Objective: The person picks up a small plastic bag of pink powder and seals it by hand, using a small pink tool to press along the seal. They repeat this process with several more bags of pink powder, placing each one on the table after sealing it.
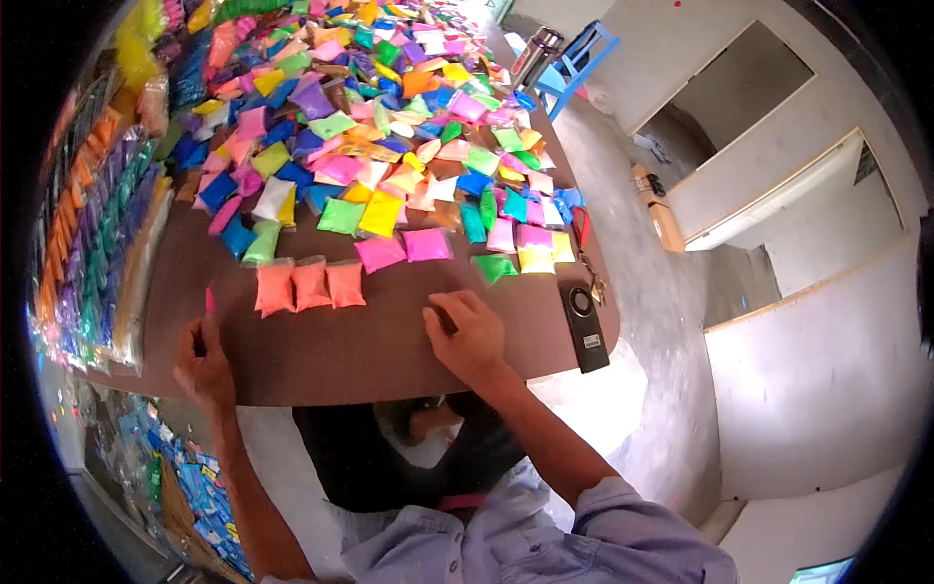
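Note:
My left hand (204, 362) is at the table's near left edge, fingers closed on a narrow pink packet (210, 300) that sticks up edge-on from the fingertips. My right hand (469, 337) hovers over the front of the brown table (389, 341), fingers loosely curled, thumb apart, nothing visible between them. Between the hands, a little farther off, three orange packets (311, 285) lie side by side in a row. Just behind are two magenta packets (426, 245), close beyond my right hand. A green packet (495, 268) lies to the right of them.
A large heap of colourful packets (389, 127) covers the far table. Long packet strips (88, 243) hang at the left. On the right are a black device with a round dial (583, 326), keys (597, 290), a flask (537, 56) and a blue chair (579, 73).

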`<state>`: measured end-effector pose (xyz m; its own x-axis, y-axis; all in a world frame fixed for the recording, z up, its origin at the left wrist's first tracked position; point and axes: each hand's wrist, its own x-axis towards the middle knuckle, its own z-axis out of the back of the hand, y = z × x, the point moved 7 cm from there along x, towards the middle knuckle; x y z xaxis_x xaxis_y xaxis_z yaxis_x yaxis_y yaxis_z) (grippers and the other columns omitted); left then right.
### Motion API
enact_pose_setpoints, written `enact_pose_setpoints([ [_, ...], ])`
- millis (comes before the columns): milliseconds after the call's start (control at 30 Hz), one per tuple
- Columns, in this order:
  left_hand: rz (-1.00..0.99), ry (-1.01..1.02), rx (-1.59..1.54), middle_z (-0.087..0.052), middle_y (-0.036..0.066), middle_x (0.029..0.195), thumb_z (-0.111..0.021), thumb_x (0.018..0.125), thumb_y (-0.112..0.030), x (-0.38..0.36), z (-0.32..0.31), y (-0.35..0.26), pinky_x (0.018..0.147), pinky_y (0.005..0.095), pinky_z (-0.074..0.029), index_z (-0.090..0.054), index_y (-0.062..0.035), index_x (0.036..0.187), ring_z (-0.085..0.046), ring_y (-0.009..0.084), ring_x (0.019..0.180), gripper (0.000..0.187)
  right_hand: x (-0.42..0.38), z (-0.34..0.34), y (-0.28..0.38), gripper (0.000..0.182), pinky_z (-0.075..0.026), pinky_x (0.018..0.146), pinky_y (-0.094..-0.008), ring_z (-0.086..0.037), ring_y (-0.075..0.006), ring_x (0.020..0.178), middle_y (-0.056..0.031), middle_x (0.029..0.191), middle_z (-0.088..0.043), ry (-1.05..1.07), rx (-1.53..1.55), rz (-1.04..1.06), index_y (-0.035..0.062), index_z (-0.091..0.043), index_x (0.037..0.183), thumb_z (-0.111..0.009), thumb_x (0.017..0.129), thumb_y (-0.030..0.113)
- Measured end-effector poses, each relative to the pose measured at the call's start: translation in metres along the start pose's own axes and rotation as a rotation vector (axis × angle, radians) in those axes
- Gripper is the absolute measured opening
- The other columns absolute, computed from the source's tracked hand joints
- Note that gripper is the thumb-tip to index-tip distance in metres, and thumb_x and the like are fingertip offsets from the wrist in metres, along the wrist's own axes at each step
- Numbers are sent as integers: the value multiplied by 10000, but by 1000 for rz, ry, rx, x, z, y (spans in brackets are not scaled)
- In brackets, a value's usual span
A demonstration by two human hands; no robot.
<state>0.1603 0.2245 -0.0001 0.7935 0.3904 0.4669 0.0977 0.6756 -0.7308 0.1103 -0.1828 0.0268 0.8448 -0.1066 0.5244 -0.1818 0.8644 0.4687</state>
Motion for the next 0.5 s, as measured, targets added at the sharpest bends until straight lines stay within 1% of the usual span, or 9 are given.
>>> enact_pose_setpoints([
  [167,-46,-12,45,-681,105,797,-700,1032,-215,0,0,-6,670,336,-517,-719,-11,1011,-625,148,716,205,-9,11,-8,192,-604,733,-421,-732,-316,864,-91,993,-725,30,80,-82,103,-748,1079,-774,905,180],
  [233,-9,-14,30,-666,117,789,-701,1031,-218,1,0,-4,662,354,-513,-700,-6,980,-613,168,699,218,-9,12,-9,188,-605,739,-421,-731,-318,869,-90,992,-724,21,114,-109,102,-746,1077,-772,906,175],
  [267,-24,-13,24,-666,117,789,-701,1031,-218,2,0,-2,662,354,-513,-700,-6,980,-613,168,699,218,-8,12,-7,181,-605,740,-418,-731,-317,874,-86,993,-723,15,108,-77,104,-744,1074,-770,907,172],
  [333,-129,-9,76,-655,127,777,-704,1030,-231,4,0,-5,657,380,-508,-682,0,955,-603,193,681,243,-8,14,-7,175,-605,740,-416,-731,-315,879,-82,994,-723,-4,103,-48,106,-742,1070,-768,908,168],
  [400,-119,9,81,-653,133,778,-702,1030,-235,5,1,-9,656,392,-505,-675,0,946,-606,205,682,250,-9,12,-10,173,-605,738,-415,-731,-312,890,-80,998,-723,32,108,-68,110,-739,1071,-767,910,167],
  [433,-96,27,89,-650,138,778,-700,1031,-239,6,1,-11,655,403,-503,-669,-1,937,-608,216,683,258,-9,12,-11,173,-605,738,-415,-731,-312,890,-80,998,-723,21,111,-70,110,-739,1071,-767,910,167],
  [500,-120,12,122,-660,141,790,-697,1031,-241,6,1,-14,658,407,-506,-676,-2,946,-620,230,693,255,-10,13,-11,173,-606,735,-413,-732,-313,878,-81,998,-722,-2,122,-49,113,-739,1076,-765,914,169],
])
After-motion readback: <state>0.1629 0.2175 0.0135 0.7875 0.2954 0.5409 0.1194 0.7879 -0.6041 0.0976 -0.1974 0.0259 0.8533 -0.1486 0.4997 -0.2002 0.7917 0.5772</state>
